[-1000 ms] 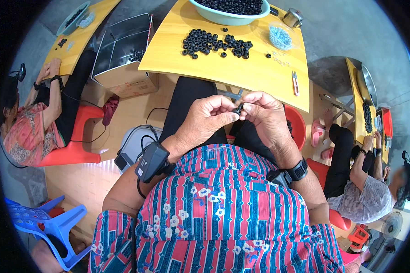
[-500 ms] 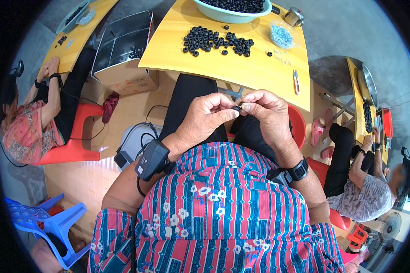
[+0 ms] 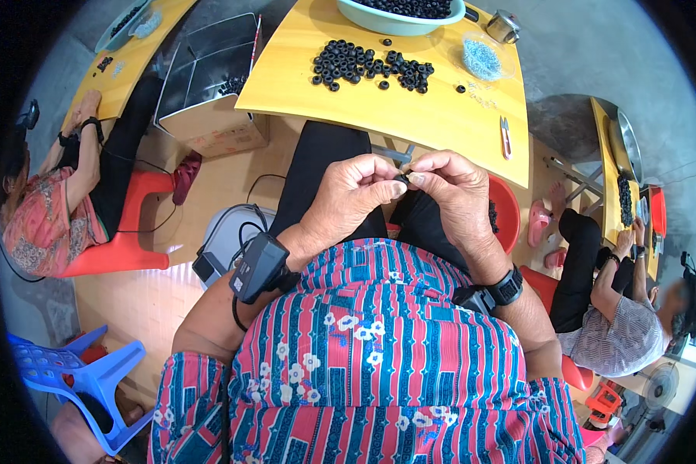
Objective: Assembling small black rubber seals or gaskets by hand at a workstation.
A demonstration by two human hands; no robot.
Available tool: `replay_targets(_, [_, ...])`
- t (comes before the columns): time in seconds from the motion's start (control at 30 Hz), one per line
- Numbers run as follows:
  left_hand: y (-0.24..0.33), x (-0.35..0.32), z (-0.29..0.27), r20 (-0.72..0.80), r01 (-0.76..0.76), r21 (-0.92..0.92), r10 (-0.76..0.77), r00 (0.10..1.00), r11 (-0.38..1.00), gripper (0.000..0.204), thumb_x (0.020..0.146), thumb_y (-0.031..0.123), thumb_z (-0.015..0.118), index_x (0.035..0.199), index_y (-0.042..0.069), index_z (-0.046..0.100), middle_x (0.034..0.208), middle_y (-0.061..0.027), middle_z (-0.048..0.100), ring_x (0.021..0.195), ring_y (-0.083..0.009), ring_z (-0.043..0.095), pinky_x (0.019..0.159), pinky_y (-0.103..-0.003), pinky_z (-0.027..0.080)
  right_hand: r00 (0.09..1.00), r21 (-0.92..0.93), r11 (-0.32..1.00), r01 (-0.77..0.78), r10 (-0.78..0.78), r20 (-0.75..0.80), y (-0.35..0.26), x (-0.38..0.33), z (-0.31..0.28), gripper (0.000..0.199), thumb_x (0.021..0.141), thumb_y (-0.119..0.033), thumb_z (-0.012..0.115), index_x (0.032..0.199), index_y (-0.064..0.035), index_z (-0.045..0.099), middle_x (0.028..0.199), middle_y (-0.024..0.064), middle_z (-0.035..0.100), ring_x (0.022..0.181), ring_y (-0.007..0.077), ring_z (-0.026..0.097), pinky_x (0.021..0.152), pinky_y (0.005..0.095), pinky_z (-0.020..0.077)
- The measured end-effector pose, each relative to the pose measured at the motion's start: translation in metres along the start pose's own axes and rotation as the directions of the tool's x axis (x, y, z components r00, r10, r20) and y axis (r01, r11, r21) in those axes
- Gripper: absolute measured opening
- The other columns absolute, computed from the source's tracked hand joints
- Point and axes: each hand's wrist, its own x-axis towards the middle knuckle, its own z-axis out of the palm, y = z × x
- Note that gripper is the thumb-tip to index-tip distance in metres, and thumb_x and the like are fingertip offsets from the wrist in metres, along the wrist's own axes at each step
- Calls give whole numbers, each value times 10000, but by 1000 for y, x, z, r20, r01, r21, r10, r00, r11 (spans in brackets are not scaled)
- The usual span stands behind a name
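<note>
Over my lap, beyond the table's near edge, my left hand [image 3: 356,185] pinches a small black ring-shaped part [image 3: 402,179] between thumb and forefinger. My right hand [image 3: 458,193] is closed in a pinch against the same part, its thumb and forefinger tips meeting the left ones. Whatever the right fingertips grip is too small and covered to make out. Several loose black rings [image 3: 352,63] of the same look lie on the yellow table [image 3: 286,85] in front of me.
A pale green basin [image 3: 398,27] of black parts, a clear tub [image 3: 482,60] of small bluish pieces, a metal cup [image 3: 503,27] and thread snips [image 3: 506,138] are on the table. Left stands an open carton [image 3: 216,131]; right, a red basin [image 3: 505,209]. People sit at both sides.
My fingertips have closed further over the black part, so less of it shows. Both hands stay in nearly the same place. The view has shifted slightly.
</note>
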Motion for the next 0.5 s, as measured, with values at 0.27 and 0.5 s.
replay_targets(0.27, [2,-1,2,11,30,-86,-29,1000,996,131,877,123,635,944,13,611,823,10,603,750,-42,557,681,-193,472,997,-90,993,82,-82,0,-2,-1,4,151,788,54,648,910,-32,670,866,24,668,815,86,607,739,230,489])
replay_targets(0.5, [8,-1,5,-24,12,-78,-14,1000,997,126,878,108,625,954,10,605,828,6,602,760,-46,551,690,-200,465,917,-536,755,377,-386,100,-18,-2,8,216,779,45,647,956,-74,679,852,58,671,753,139,638,675,233,502])
